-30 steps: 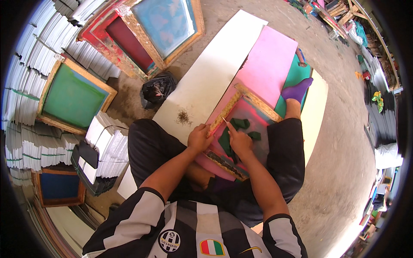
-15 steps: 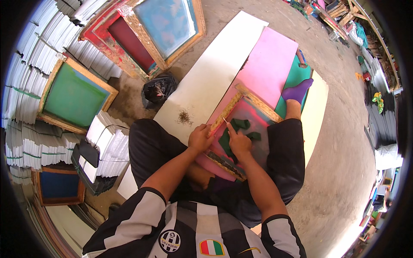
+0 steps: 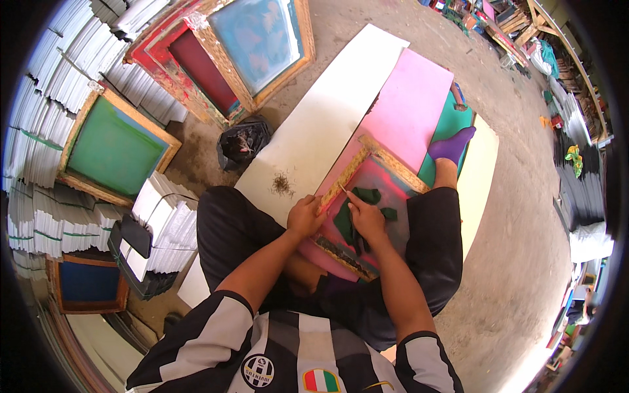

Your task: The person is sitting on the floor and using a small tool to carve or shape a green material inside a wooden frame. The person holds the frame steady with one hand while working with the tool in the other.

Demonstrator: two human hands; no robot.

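Note:
A wooden screen frame (image 3: pixel 407 175) with a pinkish, see-through mesh lies tilted across my lap, one corner pointing away from me. My left hand (image 3: pixel 304 217) is closed round the frame's left bar. In my right hand (image 3: pixel 368 219) is a thin, light-coloured pointed tool (image 3: pixel 343 188), its tip at that same bar's inner edge; what kind of tool it is I cannot make out. A dark green cloth (image 3: pixel 367 195) lies crumpled on the mesh, partly under my right hand. To the left, a small heap of thin dark bits (image 3: pixel 282 185) sits on the white board (image 3: pixel 313 108).
A pink board (image 3: pixel 409 92) lies beside the white one, under the frame. A black plastic bag (image 3: pixel 244 139) stands at the far left. Behind it lean a blue-mesh frame (image 3: pixel 259 39) and a green-mesh frame (image 3: pixel 114 147). Stacked white sheets (image 3: pixel 167 219) stand near my left knee.
The view has shifted slightly. My left hand keeps its hold on the bar, and the tool in my right hand stays at nearly the same spot on it.

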